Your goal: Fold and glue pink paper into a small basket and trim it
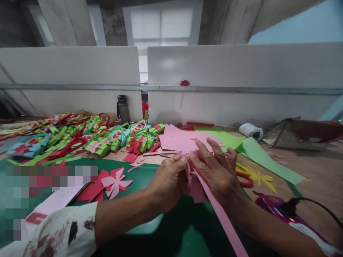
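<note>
Here, pink paper — two hands, no legible lettering.

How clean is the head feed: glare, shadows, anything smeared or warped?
Head view: window panes washed out, soft glare on right-hand white panel; head view: dark shadow on green mat below left hand and right hand; head view: pixelated blocks hide part of the lower left.

I'm looking at a craft workspace: cut paper flowers and little green paper bags crowd the surface, with red-handled scissors at centre right (a proper papercraft spot, by all signs).
</note>
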Demonstrator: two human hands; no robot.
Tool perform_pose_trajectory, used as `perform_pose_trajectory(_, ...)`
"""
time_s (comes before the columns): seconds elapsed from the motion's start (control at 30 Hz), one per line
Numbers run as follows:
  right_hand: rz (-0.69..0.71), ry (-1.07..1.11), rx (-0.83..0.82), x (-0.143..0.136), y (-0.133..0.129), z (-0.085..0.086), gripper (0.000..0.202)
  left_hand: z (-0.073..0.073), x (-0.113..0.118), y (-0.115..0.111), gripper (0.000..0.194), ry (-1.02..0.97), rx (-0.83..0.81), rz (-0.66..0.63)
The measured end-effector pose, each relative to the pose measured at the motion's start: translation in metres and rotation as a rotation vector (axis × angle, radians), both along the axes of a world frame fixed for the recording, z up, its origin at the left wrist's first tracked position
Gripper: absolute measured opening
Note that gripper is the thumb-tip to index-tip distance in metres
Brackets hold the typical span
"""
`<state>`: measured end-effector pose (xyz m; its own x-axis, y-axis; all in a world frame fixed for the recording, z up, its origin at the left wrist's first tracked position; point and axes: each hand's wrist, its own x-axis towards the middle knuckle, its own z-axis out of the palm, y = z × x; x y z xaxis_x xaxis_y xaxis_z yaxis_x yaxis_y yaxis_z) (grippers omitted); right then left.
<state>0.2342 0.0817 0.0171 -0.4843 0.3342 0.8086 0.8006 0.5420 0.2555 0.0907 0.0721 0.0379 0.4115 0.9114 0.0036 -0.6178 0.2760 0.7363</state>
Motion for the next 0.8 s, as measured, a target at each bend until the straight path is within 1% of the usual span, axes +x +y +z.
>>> perform_pose_trajectory(0.13,-0.013,-0.033,0.012,-0.002,0.000,0.000,0.025,0.004,-0.005,0.009,0.008,-0.014,-0.010,0.025)
perform_pose_trajectory(0.23,0.015,-0.056,0.015,0.000,0.001,-0.003,0.024,0.010,-0.009,0.014,0.016,0.016,-0.001,0.020)
perform_pose_trajectory(0.4,0.103,0.001,0.021,0.002,0.001,-0.010,0.031,0.025,-0.015,0.016,0.022,0.007,-0.024,0.125)
perform_pose_trajectory(0.53,0.080,-0.068,0.052,0.004,-0.005,-0.008,0.026,0.033,-0.018,0.017,0.023,0.030,-0.033,0.179)
perform_pose_trajectory(0.67,0.121,-0.153,0.062,0.008,-0.011,-0.003,0.029,0.032,-0.016,0.018,0.018,0.012,-0.042,0.241)
perform_pose_trajectory(0.7,0.125,-0.160,0.067,0.009,-0.012,-0.002,0.029,0.030,-0.014,0.017,0.018,0.010,-0.039,0.233)
perform_pose_trajectory(0.8,0.112,-0.141,0.079,0.008,-0.013,-0.003,0.029,0.020,-0.011,0.012,0.017,0.019,-0.004,0.126)
